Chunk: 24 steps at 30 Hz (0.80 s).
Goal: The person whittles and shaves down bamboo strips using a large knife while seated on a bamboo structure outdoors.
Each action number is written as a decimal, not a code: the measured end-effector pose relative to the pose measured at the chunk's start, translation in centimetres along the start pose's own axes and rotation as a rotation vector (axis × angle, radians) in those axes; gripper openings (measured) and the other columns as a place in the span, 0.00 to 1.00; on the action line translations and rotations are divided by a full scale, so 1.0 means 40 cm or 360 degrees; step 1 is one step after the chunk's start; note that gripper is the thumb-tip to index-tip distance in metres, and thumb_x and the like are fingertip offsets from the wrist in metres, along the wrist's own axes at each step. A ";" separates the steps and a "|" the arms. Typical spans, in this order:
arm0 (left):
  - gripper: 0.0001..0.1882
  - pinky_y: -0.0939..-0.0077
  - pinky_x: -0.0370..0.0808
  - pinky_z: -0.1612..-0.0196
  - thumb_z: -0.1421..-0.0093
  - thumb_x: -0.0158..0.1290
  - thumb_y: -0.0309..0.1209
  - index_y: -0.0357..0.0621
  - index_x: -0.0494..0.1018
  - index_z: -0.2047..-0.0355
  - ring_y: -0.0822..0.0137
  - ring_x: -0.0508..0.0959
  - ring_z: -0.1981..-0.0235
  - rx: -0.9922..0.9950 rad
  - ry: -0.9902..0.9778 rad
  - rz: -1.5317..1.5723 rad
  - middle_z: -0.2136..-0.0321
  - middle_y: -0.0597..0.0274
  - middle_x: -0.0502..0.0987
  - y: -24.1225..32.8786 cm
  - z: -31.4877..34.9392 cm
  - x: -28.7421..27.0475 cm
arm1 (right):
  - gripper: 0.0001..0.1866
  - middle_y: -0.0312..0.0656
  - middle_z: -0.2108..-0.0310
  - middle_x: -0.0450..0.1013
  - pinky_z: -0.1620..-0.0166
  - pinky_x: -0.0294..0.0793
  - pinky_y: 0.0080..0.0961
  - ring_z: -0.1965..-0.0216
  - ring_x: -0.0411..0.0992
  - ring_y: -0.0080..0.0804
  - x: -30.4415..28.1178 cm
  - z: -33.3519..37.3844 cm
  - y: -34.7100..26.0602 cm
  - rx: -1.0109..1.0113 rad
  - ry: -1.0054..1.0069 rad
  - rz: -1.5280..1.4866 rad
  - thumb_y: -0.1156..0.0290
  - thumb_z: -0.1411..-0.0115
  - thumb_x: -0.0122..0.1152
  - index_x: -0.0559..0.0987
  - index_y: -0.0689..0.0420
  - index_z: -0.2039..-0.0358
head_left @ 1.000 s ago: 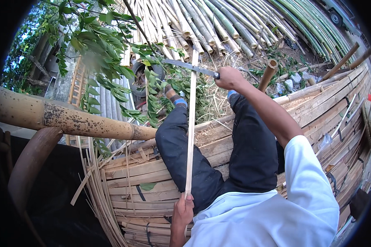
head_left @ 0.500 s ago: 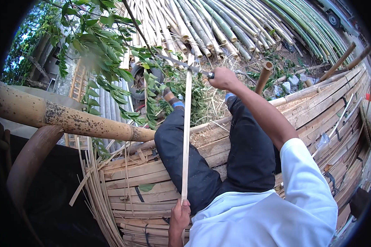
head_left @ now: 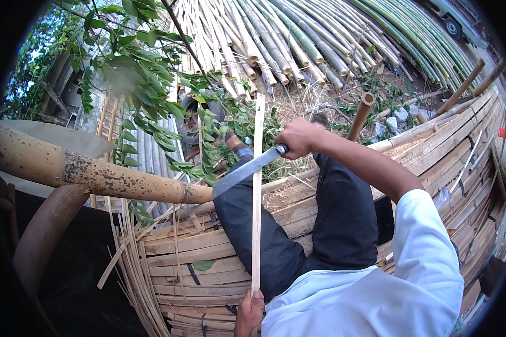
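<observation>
The pale strip (head_left: 256,236) stands in front of you, running from your left hand up between your legs, its top end reaching toward the pile of poles. The knife (head_left: 236,177) lies across its upper half, the broad blade slanting down to the left over your dark-trousered left knee — how deep the edge bites, you cannot tell from here. Your right hand (head_left: 299,137) has its fingers wrapped tight around the dark handle, just right of the strip. Your left hand (head_left: 249,310) is low by your white shirt (head_left: 360,300), its fingers pinching the strip's lower part.

Around you, the stack of flat slats (head_left: 180,249) curves beneath and to both sides of your legs. To your left, a thick speckled pole (head_left: 118,172) points toward your knee, with loose thin strips (head_left: 134,269) below it. Farther out — leafy branches (head_left: 143,84), a tyre (head_left: 191,121) and long bamboo poles (head_left: 298,42).
</observation>
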<state>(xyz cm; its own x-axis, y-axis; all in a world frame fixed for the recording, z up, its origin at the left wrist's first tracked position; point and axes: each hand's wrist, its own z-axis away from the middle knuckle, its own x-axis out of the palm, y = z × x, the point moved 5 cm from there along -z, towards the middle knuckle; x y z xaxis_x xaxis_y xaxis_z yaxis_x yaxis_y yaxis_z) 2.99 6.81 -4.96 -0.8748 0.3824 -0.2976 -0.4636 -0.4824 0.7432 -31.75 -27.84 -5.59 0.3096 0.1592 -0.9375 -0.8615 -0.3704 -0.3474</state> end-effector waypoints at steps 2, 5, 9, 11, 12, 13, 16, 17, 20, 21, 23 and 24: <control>0.23 0.74 0.66 0.79 0.30 0.37 0.47 0.38 0.68 0.69 0.71 0.69 0.84 0.0067 -0.0052 -0.0035 0.87 0.63 0.67 0.016 0.024 0.006 | 0.14 0.49 0.79 0.76 0.67 0.78 0.40 0.74 0.77 0.45 -0.022 0.000 0.139 0.0678 0.0063 -0.0121 0.57 0.52 0.57 0.80 0.54 0.78; 0.22 0.75 0.65 0.80 0.29 0.37 0.46 0.38 0.67 0.67 0.74 0.68 0.85 -0.0037 -0.0128 0.0031 0.87 0.64 0.67 0.032 -0.005 0.009 | 0.14 0.51 0.78 0.76 0.65 0.78 0.41 0.73 0.77 0.46 -0.011 -0.010 0.139 0.0744 0.0213 -0.0093 0.59 0.52 0.56 0.80 0.57 0.78; 0.21 0.74 0.65 0.80 0.30 0.37 0.45 0.38 0.67 0.68 0.72 0.68 0.85 -0.0068 -0.0043 0.0167 0.87 0.64 0.66 -0.024 -0.001 0.000 | 0.12 0.51 0.80 0.76 0.63 0.77 0.44 0.74 0.76 0.50 0.011 -0.020 -0.038 0.0028 0.0015 0.0006 0.60 0.52 0.57 0.81 0.54 0.75; 0.21 0.75 0.64 0.80 0.30 0.38 0.44 0.38 0.67 0.68 0.73 0.67 0.85 -0.0004 -0.0084 0.0087 0.86 0.64 0.66 0.018 -0.002 -0.004 | 0.14 0.52 0.75 0.77 0.62 0.77 0.43 0.70 0.77 0.50 -0.014 -0.021 0.130 0.0659 0.0081 -0.0194 0.60 0.51 0.56 0.81 0.57 0.72; 0.21 0.75 0.64 0.80 0.30 0.38 0.44 0.38 0.67 0.68 0.73 0.67 0.85 0.0010 -0.0122 0.0074 0.86 0.64 0.66 0.022 -0.002 0.004 | 0.15 0.53 0.72 0.78 0.61 0.77 0.42 0.68 0.78 0.49 -0.028 0.013 0.287 0.1298 0.0291 -0.0515 0.60 0.50 0.56 0.81 0.59 0.71; 0.21 0.75 0.64 0.80 0.30 0.39 0.44 0.38 0.67 0.68 0.74 0.67 0.85 0.0139 -0.0082 -0.0031 0.86 0.64 0.67 0.017 0.015 -0.003 | 0.17 0.55 0.70 0.78 0.60 0.77 0.42 0.66 0.78 0.48 -0.041 0.006 0.308 0.1360 0.0395 -0.0462 0.60 0.50 0.55 0.81 0.61 0.69; 0.21 0.77 0.61 0.81 0.30 0.39 0.45 0.38 0.66 0.68 0.76 0.65 0.85 0.0466 -0.0058 -0.0107 0.86 0.66 0.66 -0.050 0.032 0.000 | 0.19 0.57 0.67 0.77 0.56 0.76 0.42 0.63 0.78 0.49 -0.058 0.001 0.223 0.1093 0.0072 -0.0227 0.60 0.49 0.54 0.80 0.64 0.67; 0.20 0.78 0.60 0.81 0.30 0.40 0.45 0.39 0.67 0.68 0.77 0.65 0.84 0.0246 -0.0090 0.0118 0.85 0.67 0.65 -0.045 0.031 0.009 | 0.19 0.59 0.67 0.77 0.55 0.75 0.43 0.63 0.77 0.51 -0.033 -0.001 0.187 0.1026 0.0041 -0.0311 0.61 0.50 0.54 0.80 0.66 0.68; 0.20 0.83 0.58 0.82 0.30 0.40 0.46 0.41 0.66 0.66 0.80 0.61 0.84 -0.0070 -0.0151 0.0429 0.84 0.71 0.62 -0.006 -0.008 0.015 | 0.21 0.57 0.71 0.77 0.60 0.75 0.40 0.68 0.78 0.48 0.075 0.017 0.190 0.0947 0.0070 -0.0655 0.58 0.50 0.56 0.79 0.67 0.71; 0.20 0.84 0.57 0.82 0.31 0.40 0.47 0.41 0.66 0.65 0.81 0.60 0.84 -0.0087 -0.0149 0.0521 0.84 0.72 0.61 -0.004 -0.026 0.007 | 0.20 0.52 0.74 0.76 0.66 0.74 0.37 0.73 0.76 0.41 0.111 0.036 0.196 0.1069 0.0108 -0.0975 0.58 0.49 0.58 0.78 0.66 0.72; 0.21 0.86 0.56 0.82 0.31 0.39 0.50 0.43 0.64 0.64 0.82 0.57 0.85 -0.0152 -0.0110 0.0565 0.83 0.74 0.59 0.009 -0.046 -0.003 | 0.14 0.37 0.83 0.69 0.79 0.66 0.25 0.84 0.67 0.23 0.122 0.083 0.115 0.1294 0.0239 -0.1607 0.62 0.44 0.60 0.73 0.61 0.76; 0.21 0.86 0.56 0.82 0.31 0.39 0.50 0.43 0.64 0.64 0.82 0.57 0.85 -0.0136 -0.0113 0.0563 0.83 0.74 0.59 0.020 -0.062 -0.007 | 0.11 0.33 0.85 0.65 0.81 0.62 0.22 0.86 0.63 0.20 0.171 0.104 0.123 0.1243 0.0327 -0.2064 0.66 0.42 0.59 0.70 0.58 0.76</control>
<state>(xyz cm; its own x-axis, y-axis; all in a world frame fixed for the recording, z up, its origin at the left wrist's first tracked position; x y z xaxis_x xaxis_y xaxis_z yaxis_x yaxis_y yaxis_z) 2.52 4.36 -5.76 -0.9725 0.2324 0.0136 -0.1468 -0.6577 0.7388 -35.53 -24.75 -13.62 0.9860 -0.1662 -0.0152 0.0693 0.4905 -0.8687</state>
